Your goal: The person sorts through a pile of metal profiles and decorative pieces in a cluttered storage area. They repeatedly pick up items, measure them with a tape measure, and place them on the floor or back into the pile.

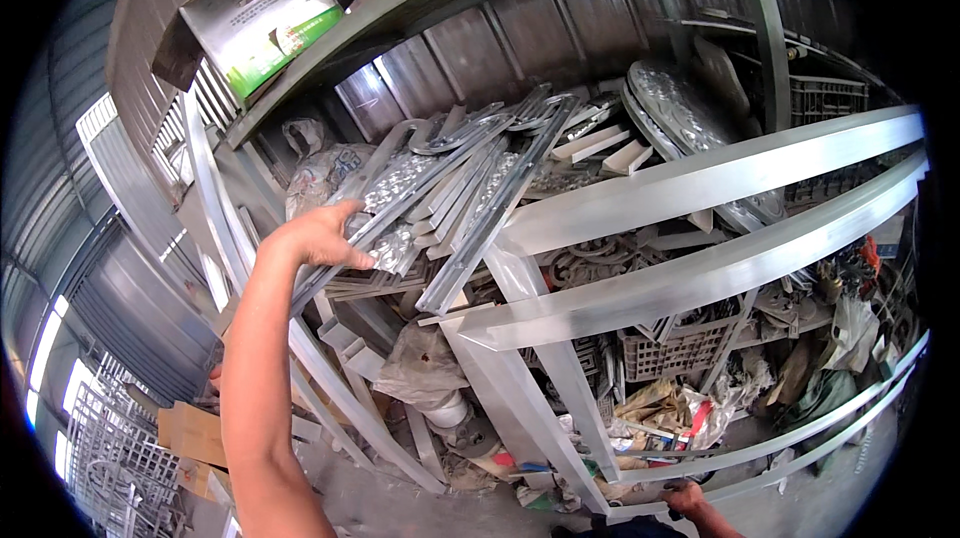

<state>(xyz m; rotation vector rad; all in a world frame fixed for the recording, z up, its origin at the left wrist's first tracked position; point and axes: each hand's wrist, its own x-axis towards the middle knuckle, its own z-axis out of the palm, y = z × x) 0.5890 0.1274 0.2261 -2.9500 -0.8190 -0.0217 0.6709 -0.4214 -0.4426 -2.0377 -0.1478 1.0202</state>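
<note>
My left hand (318, 236) reaches out at the left-centre, thumb and fingers apart, beside a pile of long grey metal strips (470, 198) on the shelf. Its fingertips are at the near end of the pile, next to some crumpled shiny wrapping (392, 246); whether they touch it I cannot tell. Low at the right, my right hand (685, 498) has its fingers curled at the bottom bar of a silver metal frame (590, 323). Something small and dark shows beneath those fingers. The frame's long rails stretch away to the right in front of the shelves.
A white-and-green carton (265, 23) rests on the top shelf. Round metal discs (690, 128) lean behind the rails. Below are a plastic crate (680, 350), a dusty sack (420, 368) and scattered scraps. Cardboard boxes (192, 433) and wire racks (115, 468) stand at the left.
</note>
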